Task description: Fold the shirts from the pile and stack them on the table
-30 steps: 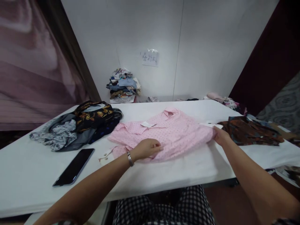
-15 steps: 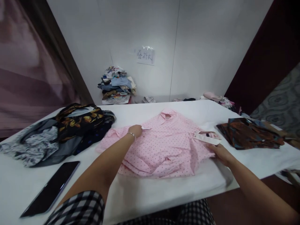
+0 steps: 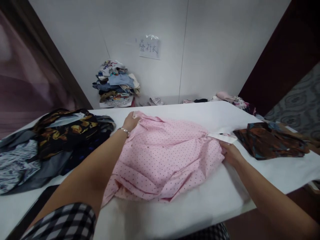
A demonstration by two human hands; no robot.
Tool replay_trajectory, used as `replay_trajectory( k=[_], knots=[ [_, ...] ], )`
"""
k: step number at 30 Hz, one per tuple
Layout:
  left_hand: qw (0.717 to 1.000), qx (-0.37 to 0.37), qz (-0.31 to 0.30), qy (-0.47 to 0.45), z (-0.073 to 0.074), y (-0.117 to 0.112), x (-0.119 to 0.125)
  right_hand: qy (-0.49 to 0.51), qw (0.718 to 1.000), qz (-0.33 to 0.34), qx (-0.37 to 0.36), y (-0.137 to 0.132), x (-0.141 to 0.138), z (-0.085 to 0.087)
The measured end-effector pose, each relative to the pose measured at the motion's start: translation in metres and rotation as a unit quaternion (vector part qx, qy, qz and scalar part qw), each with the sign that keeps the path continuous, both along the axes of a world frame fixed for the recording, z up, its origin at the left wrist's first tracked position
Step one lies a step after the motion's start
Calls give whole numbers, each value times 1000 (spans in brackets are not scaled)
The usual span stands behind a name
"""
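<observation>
A pink shirt (image 3: pixel 165 150) with small dark dots lies rumpled across the white table in front of me. My left hand (image 3: pixel 130 122) is closed on the shirt's upper left part, near what looks like the collar, and holds it raised a little. My right hand (image 3: pixel 229 152) grips the shirt's right edge, at what seems to be a sleeve. Just above those fingers a white tag (image 3: pixel 223 138) sticks out to the right. Small buttons run along the fabric near the left side.
Dark patterned clothes (image 3: pixel 67 136) lie in a heap at the left. A black phone-like slab (image 3: pixel 32 210) is partly hidden behind my left forearm. A folded brown garment (image 3: pixel 272 140) rests on the right. Stacked clothes (image 3: pixel 117 85) stand against the wall, below a paper sign (image 3: pixel 149 47).
My left hand has moved up and left, pulling the collar end of the shirt with it. The shirt has turned and shifted. My right hand stays at the right edge.
</observation>
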State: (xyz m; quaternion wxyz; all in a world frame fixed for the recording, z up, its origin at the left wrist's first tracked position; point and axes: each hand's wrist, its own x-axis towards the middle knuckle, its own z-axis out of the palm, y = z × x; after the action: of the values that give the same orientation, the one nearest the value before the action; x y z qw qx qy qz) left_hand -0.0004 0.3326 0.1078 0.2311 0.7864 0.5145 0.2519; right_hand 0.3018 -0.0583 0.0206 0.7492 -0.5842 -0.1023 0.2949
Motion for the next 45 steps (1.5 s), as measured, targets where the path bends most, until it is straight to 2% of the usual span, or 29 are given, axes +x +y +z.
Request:
replay_trajectory(
  k=[3,5,7,10,13,17,20,22,25,28,30,32,34,38,42,45],
  knots=[
    [999,-36,-31,-3,-14,-31,-18,26,1000,5,10,-2,4,-1],
    [993,-66,-93,6,-19,-57,-36,55,998,27,10,-12,2,-1],
    [985,-66,-157,25,-22,-87,-59,85,995,53,0,-24,-6,-1],
    [969,-29,-240,54,-28,-136,-95,118,990,81,-5,-47,-25,-3],
    [946,44,-314,64,-40,-183,-127,145,982,122,2,-67,-43,-6],
    [908,131,-388,91,-62,-222,-151,158,977,145,2,-77,-57,-12],
    [896,151,-403,110,-71,-230,-152,150,982,116,0,-67,-54,-11],
    [898,157,-397,108,-68,-229,-144,135,986,98,-8,-55,-45,-3],
    [916,136,-362,107,-51,-228,-121,66,995,60,36,-39,-20,22],
    [934,101,-313,139,-31,-236,-96,-8,993,-23,116,-36,10,46],
    [935,87,-302,163,-26,-243,-86,1,995,-58,83,-42,22,50],
    [937,85,-295,165,-30,-247,-83,34,997,-70,16,-53,25,43],
    [939,100,-291,150,-41,-248,-91,58,995,-75,-23,-67,18,30],
    [922,181,-319,125,-66,-246,-123,88,995,-33,-25,-94,-12,8],
    [916,235,-298,132,-80,-240,-158,71,996,51,15,-104,-49,5],
    [918,248,-276,144,-83,-234,-171,23,993,114,-1,-98,-77,8]
  ],
)
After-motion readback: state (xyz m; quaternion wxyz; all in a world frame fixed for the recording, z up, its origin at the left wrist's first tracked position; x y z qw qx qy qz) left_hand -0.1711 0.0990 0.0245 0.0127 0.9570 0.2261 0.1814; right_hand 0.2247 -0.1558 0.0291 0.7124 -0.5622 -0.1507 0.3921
